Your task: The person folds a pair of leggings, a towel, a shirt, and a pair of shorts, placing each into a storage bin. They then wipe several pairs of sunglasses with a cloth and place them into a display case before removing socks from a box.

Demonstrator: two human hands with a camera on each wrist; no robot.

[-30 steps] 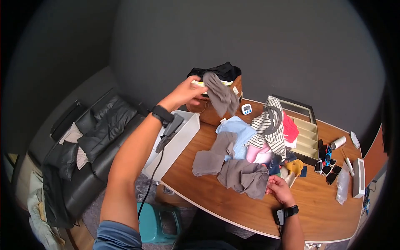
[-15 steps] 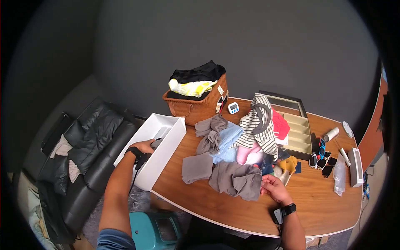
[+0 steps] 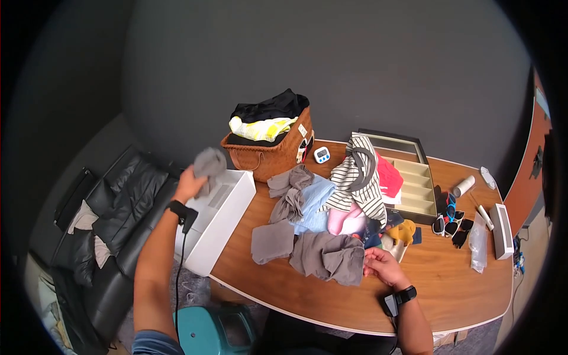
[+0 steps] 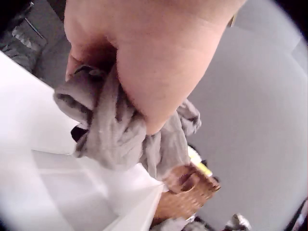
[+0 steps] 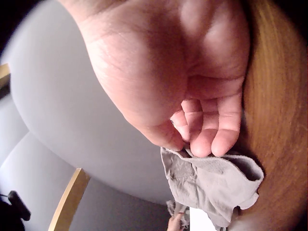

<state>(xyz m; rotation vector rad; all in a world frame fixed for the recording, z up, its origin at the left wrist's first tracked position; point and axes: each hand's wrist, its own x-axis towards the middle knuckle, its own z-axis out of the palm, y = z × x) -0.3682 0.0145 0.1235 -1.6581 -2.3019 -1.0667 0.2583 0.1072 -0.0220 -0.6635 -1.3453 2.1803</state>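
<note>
Left hand [image 3: 190,182] is closed around a bunched grey cloth [image 3: 208,163] above the white bin [image 3: 214,222], left of the table. Right hand [image 3: 383,267] pinches another grey garment [image 3: 327,258] near the table's edge; a tug could drag it off.

Both forearms are bare, and a blue-grey short sleeve [image 3: 155,344] shows at the left shoulder. A black strap with a small black camera unit [image 3: 182,212] sits on the left wrist, a thin black cable [image 3: 177,278] trailing down from it. On the right wrist there's a black band [image 3: 406,293] carrying a grey-and-black device [image 3: 390,305] with its own dark lead running off below.
</note>
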